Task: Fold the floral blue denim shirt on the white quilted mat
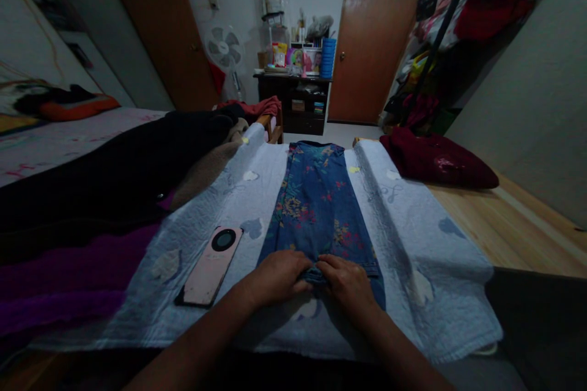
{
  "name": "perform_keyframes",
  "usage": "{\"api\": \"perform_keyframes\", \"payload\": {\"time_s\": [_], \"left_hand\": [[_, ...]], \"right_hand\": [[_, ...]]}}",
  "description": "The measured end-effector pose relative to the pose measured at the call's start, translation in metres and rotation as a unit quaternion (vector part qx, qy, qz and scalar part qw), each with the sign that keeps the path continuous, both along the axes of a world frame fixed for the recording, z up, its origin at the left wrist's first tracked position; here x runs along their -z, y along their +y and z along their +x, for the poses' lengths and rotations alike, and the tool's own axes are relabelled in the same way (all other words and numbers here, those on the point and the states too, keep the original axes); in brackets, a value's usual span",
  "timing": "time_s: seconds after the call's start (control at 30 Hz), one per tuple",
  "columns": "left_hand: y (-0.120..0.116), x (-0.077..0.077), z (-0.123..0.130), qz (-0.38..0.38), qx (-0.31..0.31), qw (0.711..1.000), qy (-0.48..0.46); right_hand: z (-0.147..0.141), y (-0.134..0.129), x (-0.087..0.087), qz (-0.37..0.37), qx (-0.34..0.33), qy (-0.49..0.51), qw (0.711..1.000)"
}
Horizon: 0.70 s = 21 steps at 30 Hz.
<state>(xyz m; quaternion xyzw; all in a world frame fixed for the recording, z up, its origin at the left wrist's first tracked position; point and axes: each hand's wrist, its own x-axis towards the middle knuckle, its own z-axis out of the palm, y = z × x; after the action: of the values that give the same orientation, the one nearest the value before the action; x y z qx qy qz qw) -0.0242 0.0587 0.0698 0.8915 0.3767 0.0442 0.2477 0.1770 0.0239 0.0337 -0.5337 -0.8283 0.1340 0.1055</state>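
A blue floral garment [321, 195] lies lengthwise on a light blue quilted cloth [413, 226], its dark waistband at the far end. At its near edge, my left hand [280, 276] pinches the fabric between thumb and fingers. Close beside it, my right hand [347, 284] grips the same edge, with its fingers curled over the cloth. A small bunched fold of the garment shows between the two hands. To the left of my left hand, a pink phone [211, 266] with a round black camera ring rests on the quilted cloth.
Black clothing [114, 165] and purple fabric [77, 269] are heaped at the left. A maroon garment [440, 159] sits on the wooden surface [513, 220] at the right. Farther back stand a white fan [224, 47], a dark cabinet [298, 104] and hanging clothes [490, 18].
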Motion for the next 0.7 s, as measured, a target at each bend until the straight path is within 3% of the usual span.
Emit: {"api": "perform_keyframes", "payload": {"time_s": [0.13, 0.23, 0.47, 0.7], "left_hand": [[0.036, -0.027, -0.003, -0.131, 0.056, 0.989, -0.045], [0.073, -0.027, 0.003, -0.103, 0.032, 0.992, -0.064], [0.146, 0.023, 0.034, -0.015, 0.112, 0.993, -0.037], [0.170, 0.053, 0.042, 0.001, 0.137, 0.990, -0.018]], "right_hand": [[0.005, 0.010, -0.012, -0.037, -0.015, -0.004, 0.999], [0.009, 0.016, -0.018, -0.051, -0.022, -0.015, 0.998], [0.018, 0.030, -0.025, -0.084, -0.034, 0.013, 0.996], [0.032, 0.055, -0.052, -0.149, -0.033, 0.177, 0.972]]}}
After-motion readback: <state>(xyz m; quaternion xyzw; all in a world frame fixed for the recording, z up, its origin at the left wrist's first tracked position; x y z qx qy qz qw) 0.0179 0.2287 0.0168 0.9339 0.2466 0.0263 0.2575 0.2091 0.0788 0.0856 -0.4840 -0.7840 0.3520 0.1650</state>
